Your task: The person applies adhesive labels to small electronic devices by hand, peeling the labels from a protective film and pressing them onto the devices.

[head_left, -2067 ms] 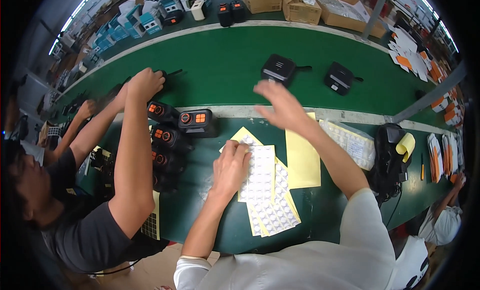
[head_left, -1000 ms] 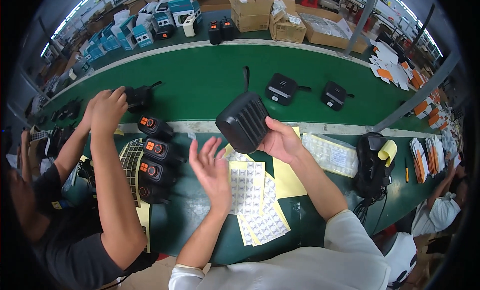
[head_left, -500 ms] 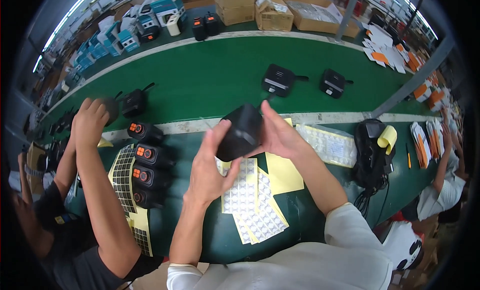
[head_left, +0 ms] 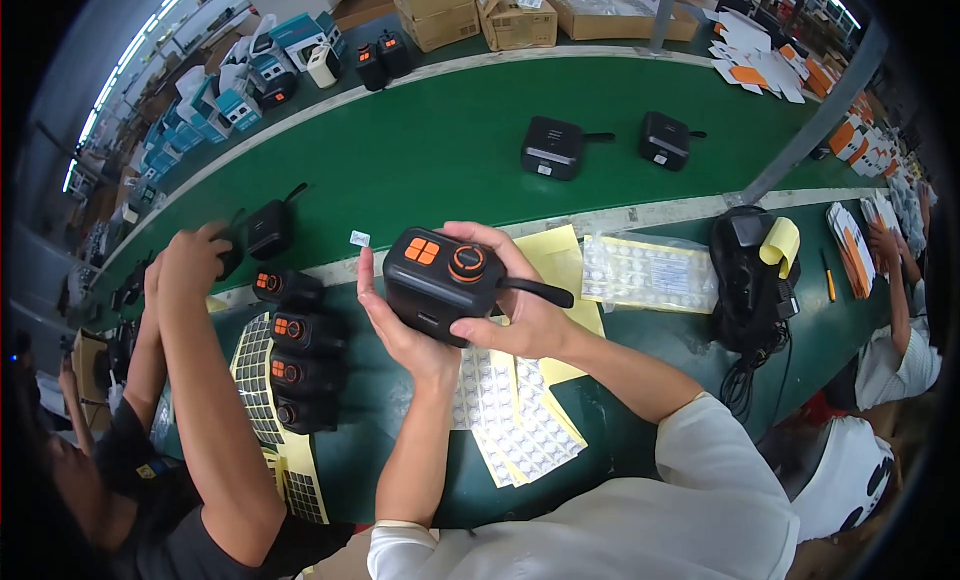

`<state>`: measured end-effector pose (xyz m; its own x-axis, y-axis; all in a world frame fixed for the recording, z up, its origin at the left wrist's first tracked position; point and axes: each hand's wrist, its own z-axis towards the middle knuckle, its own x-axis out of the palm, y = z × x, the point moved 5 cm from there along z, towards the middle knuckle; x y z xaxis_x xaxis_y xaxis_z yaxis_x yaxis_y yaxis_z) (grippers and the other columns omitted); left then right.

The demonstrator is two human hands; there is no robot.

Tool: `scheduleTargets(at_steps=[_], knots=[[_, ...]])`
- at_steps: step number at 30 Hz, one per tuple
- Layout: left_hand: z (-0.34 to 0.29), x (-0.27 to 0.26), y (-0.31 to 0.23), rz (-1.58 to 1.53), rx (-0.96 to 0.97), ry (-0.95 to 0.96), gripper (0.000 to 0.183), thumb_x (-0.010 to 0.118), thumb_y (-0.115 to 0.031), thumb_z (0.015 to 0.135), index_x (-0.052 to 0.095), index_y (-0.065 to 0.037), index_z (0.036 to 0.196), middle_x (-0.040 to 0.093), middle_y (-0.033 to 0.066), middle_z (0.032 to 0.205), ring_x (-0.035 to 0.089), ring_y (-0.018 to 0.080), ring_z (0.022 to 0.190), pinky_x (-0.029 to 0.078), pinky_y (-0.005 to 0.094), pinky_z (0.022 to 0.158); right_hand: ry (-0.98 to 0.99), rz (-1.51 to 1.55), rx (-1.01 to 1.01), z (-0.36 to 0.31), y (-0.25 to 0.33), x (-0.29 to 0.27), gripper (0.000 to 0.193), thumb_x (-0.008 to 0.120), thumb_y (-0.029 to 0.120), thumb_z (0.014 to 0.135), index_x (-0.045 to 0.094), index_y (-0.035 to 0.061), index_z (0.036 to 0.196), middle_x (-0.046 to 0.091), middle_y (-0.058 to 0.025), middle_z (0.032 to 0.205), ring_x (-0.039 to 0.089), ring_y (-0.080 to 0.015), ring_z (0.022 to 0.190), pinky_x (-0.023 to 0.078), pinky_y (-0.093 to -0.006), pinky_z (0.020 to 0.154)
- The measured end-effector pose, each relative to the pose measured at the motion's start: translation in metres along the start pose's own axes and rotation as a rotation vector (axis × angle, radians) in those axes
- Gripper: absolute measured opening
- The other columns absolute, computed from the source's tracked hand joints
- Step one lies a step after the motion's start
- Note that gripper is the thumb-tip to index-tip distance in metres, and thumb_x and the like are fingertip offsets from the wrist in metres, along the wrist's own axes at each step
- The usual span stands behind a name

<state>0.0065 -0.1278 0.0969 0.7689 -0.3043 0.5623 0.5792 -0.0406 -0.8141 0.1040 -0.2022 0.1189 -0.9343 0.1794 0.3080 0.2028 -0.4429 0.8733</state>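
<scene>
Between both my hands is a black boxy device [head_left: 430, 292] with an orange four-part button, an orange-ringed knob and a black strap. My left hand [head_left: 418, 354] supports it from the left and below, with the index finger raised and a small white sticker [head_left: 360, 238] on its tip. My right hand [head_left: 535, 325] grips the device's right side, thumb on the near face, by the strap. Just below lie sheets of white stickers [head_left: 530, 430] on yellow backing, partly under my forearm and the device.
Several similar devices [head_left: 308, 332] stand in a column at left, beside a co-worker's arm [head_left: 205, 380]. Two more black devices [head_left: 553, 148] rest on the green belt [head_left: 430, 130]. Rightward are a bagged sticker sheet [head_left: 645, 275], a black bag [head_left: 740, 280] with cables and an orange pen [head_left: 828, 278].
The device has been turned so its orange button and knob face up. My left index finger now extends with the sticker showing on it. The co-worker's hand has shifted slightly.
</scene>
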Motion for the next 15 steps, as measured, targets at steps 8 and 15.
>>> scheduleTargets(at_steps=[8, 15], knots=[[0.012, -0.011, -0.003, 0.054, 0.135, -0.034, 0.054, 0.027, -0.047, 0.099, 0.028, -0.009, 0.138, 0.057, 0.0167, 0.11, 0.061, 0.0241, 0.099, 0.053, 0.0358, 0.084, 0.075, -0.342, -0.153, -0.001, 0.008, 0.004, 0.08, 0.074, 0.013, 0.072, 0.03, 0.0012, 0.139, 0.041, -0.0168, 0.138, 0.042, -0.0297, 0.128, 0.034, -0.0383, 0.107], [0.007, 0.0, -0.017, 0.138, 0.255, -0.033, 0.058, 0.029, -0.045, 0.1, 0.024, -0.001, 0.137, 0.06, 0.0133, 0.102, 0.059, 0.0192, 0.094, 0.048, 0.0296, 0.083, 0.056, -0.294, -0.174, 0.0, 0.01, 0.001, 0.077, 0.073, 0.014, 0.074, 0.031, 0.002, 0.138, 0.047, -0.0148, 0.128, 0.048, -0.0246, 0.12, 0.039, -0.0356, 0.102]])
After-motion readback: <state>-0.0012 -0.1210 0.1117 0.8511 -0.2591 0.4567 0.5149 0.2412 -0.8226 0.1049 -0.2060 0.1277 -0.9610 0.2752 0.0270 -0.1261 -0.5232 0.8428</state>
